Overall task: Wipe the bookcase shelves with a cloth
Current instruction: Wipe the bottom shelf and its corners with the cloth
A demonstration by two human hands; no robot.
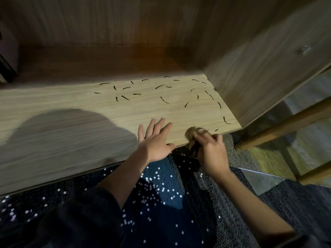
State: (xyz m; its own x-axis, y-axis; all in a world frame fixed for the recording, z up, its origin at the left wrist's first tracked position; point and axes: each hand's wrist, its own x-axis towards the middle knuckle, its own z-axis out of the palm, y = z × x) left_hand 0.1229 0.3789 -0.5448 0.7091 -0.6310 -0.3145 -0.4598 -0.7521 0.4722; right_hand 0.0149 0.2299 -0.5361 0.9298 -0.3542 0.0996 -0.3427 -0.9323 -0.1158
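Cloth (pixel 191 132) in right hand (pixel 211 154), shelf (pixel 107 111) edge

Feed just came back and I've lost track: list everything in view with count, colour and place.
shelf: one, light wood, across the middle
dark curved specks: many, black, shelf's right half
cloth: one, olive-brown, blurred, shelf's front edge
side panel: one, brown wood, right of shelf
boxy object: one, dark, far left, unidentifiable
wooden rails: two, brown, far right
carpet: one, grey, below shelf
sequinned garment: one, dark blue, bottom centre
left hand: one, flat on shelf's front edge
right hand: one, grips cloth
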